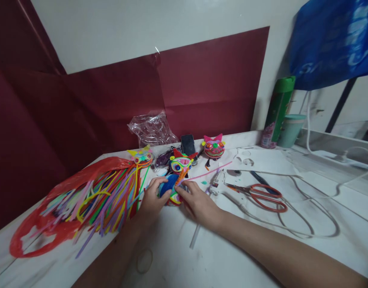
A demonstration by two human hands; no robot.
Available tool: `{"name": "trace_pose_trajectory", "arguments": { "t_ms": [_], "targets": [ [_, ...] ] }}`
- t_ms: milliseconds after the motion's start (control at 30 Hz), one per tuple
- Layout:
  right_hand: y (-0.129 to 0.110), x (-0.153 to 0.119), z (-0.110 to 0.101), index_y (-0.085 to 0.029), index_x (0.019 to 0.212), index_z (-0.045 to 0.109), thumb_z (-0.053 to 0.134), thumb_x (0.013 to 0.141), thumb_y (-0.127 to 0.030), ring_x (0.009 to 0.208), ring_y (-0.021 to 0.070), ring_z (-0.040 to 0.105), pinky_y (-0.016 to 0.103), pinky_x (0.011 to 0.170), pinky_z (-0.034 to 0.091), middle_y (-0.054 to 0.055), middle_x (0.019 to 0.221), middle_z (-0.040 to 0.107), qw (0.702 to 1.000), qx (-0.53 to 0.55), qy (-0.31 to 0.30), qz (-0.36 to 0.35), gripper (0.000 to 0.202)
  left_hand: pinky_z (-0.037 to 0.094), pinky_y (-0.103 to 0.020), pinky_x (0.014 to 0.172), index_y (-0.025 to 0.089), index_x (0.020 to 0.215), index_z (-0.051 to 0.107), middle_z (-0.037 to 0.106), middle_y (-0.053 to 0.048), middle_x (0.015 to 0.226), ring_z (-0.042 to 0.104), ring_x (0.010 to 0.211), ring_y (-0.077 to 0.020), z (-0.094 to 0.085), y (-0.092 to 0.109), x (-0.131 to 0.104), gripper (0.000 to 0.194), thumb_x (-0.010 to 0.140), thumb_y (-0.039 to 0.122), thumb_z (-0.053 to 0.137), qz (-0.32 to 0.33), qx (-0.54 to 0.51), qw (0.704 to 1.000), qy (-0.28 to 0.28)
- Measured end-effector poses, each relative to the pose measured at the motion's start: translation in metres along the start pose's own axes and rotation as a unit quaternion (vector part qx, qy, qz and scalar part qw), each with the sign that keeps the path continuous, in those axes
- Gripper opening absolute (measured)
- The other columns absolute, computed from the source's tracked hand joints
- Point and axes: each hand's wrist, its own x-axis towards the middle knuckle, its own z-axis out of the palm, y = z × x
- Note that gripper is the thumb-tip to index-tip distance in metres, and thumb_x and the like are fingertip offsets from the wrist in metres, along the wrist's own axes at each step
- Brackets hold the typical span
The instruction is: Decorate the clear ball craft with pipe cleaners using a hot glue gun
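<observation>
Between my two hands is a colourful round craft piece (pixel 175 197) with a blue patch facing up. My left hand (pixel 153 195) is curled around its left side. On the right side, my right hand (pixel 198 202) presses its thumb and finger on the piece, beside an orange fuzzy strip (pixel 181 176). Just behind stands a decorated mask-like head (pixel 180 165) with round eyes and red pointed ears. The undersides of both hands' fingers are partly hidden.
Many coloured pipe cleaners (pixel 111 200) lie on a red plastic bag (pixel 30 240) at left. A glue gun (pixel 222 188), red-handled scissors (pixel 266 196) and a looping cable are at right. Two more decorated heads (pixel 214 147), a phone (pixel 188 144) and clear plastic (pixel 152 129) sit behind.
</observation>
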Motion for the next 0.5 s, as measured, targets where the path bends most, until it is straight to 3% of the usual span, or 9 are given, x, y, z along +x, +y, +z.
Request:
{"name": "trace_pose_trajectory", "arguments": {
  "t_ms": [300,500],
  "targets": [
    [0.0032,0.0015,0.0001,-0.015,0.135,0.044,0.05,0.081,-0.008,0.114,0.0273,0.047,0.045,0.095,0.048,0.018,0.122,0.047,0.996,0.083,0.035,0.011,0.054,0.044,-0.044,0.098,0.021,0.109,0.054,0.057,-0.007,0.112,0.055,0.111,-0.0253,0.0049,0.0011,-0.003,0.05,0.064,0.027,0.073,0.008,0.038,0.999,-0.004],
    [0.0018,0.0037,-0.0055,-0.017,0.124,0.054,0.051,0.087,-0.013,0.11,0.0267,0.05,0.043,0.091,0.049,0.016,0.12,0.05,0.999,0.04,0.033,0.003,0.038,0.042,-0.046,0.102,0.021,0.117,0.054,0.052,-0.011,0.12,0.052,0.118,-0.0286,0.0075,0.0038,-0.0046,0.06,0.062,0.03,0.076,0.038,0.066,0.997,-0.015]
  ]
}}
